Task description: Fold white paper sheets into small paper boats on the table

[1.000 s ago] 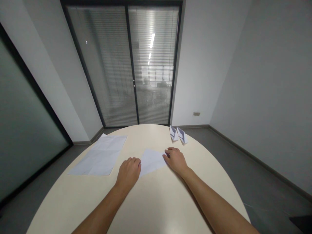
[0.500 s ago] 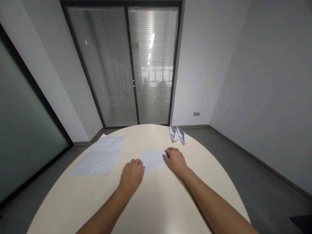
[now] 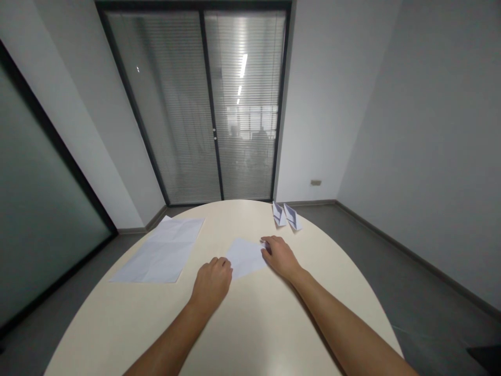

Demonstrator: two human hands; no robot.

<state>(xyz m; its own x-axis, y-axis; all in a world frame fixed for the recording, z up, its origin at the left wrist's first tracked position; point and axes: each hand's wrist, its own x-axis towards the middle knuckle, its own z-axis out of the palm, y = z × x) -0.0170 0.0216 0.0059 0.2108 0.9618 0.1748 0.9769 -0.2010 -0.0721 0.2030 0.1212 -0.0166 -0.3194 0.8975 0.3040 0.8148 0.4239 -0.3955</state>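
Observation:
A small piece of white paper [image 3: 246, 257] lies on the table between my hands, turned at an angle. My left hand [image 3: 213, 277] rests at its left corner, fingers curled in and thumb side against the paper. At the right corner, my right hand [image 3: 279, 255] has its thumb on the paper's edge and its index finger bent above it. That hand's fingers cover the right corner, and the other fingertips are hidden. Beyond my right hand, two folded paper pieces shaped like small boats [image 3: 279, 214] stand side by side near the far edge.
A stack of larger creased white sheets [image 3: 162, 253] lies on the left of the round cream table [image 3: 242, 324]. The table's curved edge is in view on both sides. Behind it are glass panels with blinds [image 3: 250, 156] and a grey wall [image 3: 324, 104].
My right hand has shifted slightly left, its index finger reaching further over the paper's corner. My left hand and the paper have barely moved.

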